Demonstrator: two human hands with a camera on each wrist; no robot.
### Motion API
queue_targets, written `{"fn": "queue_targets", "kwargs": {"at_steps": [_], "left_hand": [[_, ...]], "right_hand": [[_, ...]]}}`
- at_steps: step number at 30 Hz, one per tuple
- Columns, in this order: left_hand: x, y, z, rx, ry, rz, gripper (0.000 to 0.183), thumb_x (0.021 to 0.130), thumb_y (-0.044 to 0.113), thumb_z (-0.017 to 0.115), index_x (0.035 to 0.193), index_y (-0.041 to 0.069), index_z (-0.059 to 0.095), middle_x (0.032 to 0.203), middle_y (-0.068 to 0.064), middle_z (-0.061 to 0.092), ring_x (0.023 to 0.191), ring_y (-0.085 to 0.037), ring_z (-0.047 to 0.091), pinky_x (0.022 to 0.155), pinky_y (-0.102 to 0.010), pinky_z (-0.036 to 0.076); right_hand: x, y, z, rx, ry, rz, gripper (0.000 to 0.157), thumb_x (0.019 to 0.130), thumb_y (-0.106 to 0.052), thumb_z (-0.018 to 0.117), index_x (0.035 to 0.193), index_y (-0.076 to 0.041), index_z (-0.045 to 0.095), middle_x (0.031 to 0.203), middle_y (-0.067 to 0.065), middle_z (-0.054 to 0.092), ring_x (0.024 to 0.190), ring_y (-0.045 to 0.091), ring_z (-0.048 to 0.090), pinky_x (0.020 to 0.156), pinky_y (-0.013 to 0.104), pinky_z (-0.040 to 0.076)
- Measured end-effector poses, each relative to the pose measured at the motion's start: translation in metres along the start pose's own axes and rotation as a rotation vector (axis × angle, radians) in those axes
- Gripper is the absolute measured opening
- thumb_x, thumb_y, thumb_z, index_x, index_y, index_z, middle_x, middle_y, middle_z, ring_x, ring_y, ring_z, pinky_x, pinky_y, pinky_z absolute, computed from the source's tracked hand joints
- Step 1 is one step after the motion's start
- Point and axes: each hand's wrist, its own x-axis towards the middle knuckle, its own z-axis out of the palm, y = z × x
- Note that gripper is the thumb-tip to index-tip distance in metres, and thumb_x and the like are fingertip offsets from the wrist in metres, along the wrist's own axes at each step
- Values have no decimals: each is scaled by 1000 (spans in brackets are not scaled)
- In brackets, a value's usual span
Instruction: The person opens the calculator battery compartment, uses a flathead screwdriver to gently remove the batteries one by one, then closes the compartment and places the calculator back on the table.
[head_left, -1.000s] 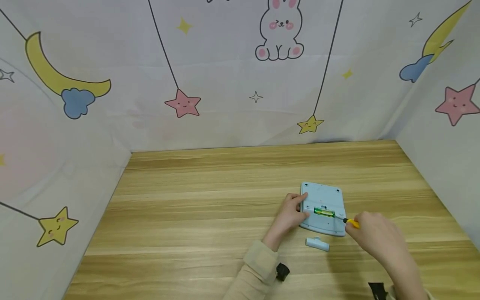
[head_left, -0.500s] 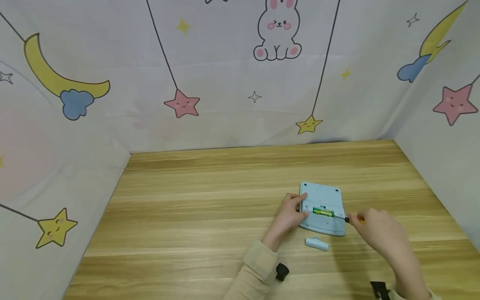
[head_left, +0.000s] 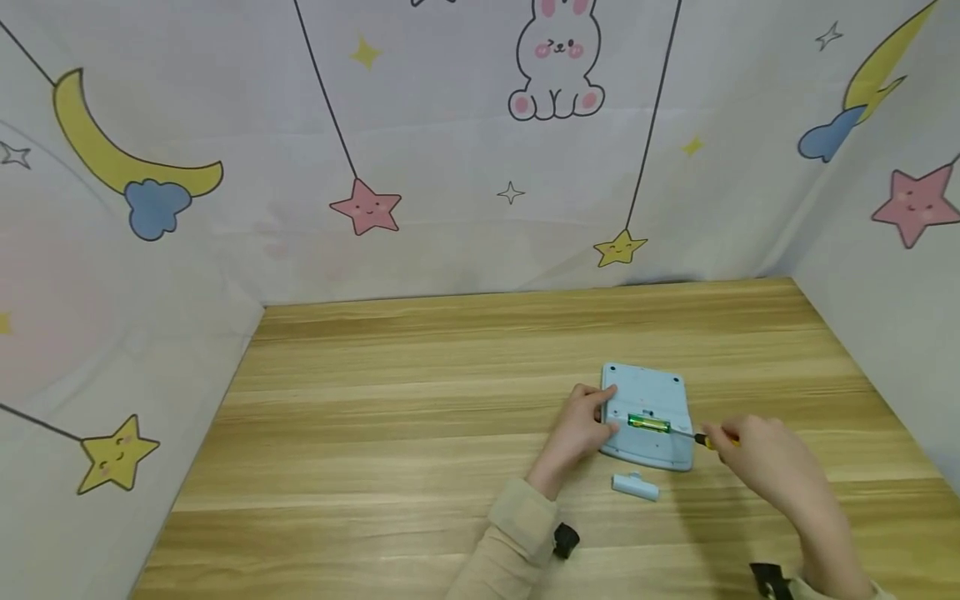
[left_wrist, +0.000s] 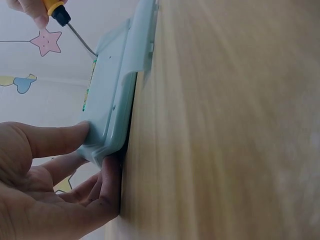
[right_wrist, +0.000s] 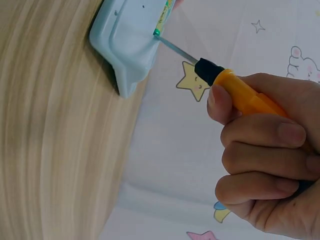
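Note:
A light blue calculator (head_left: 647, 387) lies back side up on the table, its battery slot uncovered. In that slot sits a green and yellow battery (head_left: 648, 424). My left hand (head_left: 577, 429) grips the calculator's left edge; the left wrist view shows the thumb on the back face and other fingers at the rim and underneath. My right hand (right_wrist: 270, 155) holds a screwdriver (right_wrist: 240, 92) with a yellow and black handle, fingers curled round it. Its metal tip meets the battery's right end. Below the calculator rests the small light blue battery cover (head_left: 635, 487), apart from it.
The wood-grain table (head_left: 390, 433) extends widely to the left of the hands. White cloth walls (head_left: 450, 150) printed with stars, moons and a rabbit enclose it at the back and sides. A black wrist-worn piece (head_left: 566, 541) shows beside the left sleeve.
My right hand has shifted slightly to the right on the screwdriver, whose tip stays at the battery's right end. The left hand, calculator and cover keep their places.

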Motion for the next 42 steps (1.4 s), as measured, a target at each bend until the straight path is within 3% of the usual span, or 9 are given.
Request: {"fn": "queue_targets", "kwargs": {"at_steps": [8, 18, 27, 42], "left_hand": [[2, 0, 1, -24, -6, -23, 58, 83, 0, 68, 138, 16, 53, 123, -3, 49, 85, -9, 42, 65, -17, 34], [1, 1, 1, -19, -12, -18, 59, 83, 0, 68, 138, 14, 52, 123, -4, 49, 84, -9, 41, 65, -17, 34], [1, -1, 1, -17, -2, -9, 60, 82, -1, 69, 138, 13, 52, 126, -6, 49, 85, -9, 42, 66, -17, 34], [11, 2, 3, -11, 8, -17, 60, 83, 1, 68, 139, 14, 50, 133, -7, 47, 89, -10, 43, 70, -17, 35]], "right_hand": [[4, 21, 2, 79, -22, 9, 47, 103, -38, 39, 74, -12, 64, 70, 1, 62, 51, 13, 36, 49, 29, 31], [4, 42, 8, 219, -42, 39, 53, 102, -44, 37, 73, -10, 64, 59, -4, 31, 51, 7, 24, 49, 28, 25], [3, 54, 15, 311, -61, 77, 53, 101, -47, 38, 78, -7, 66, 59, -4, 36, 53, 7, 32, 50, 29, 27], [13, 59, 16, 301, -4, 64, 49, 101, -44, 42, 76, -9, 67, 62, -4, 38, 57, 6, 35, 53, 27, 26]]}}
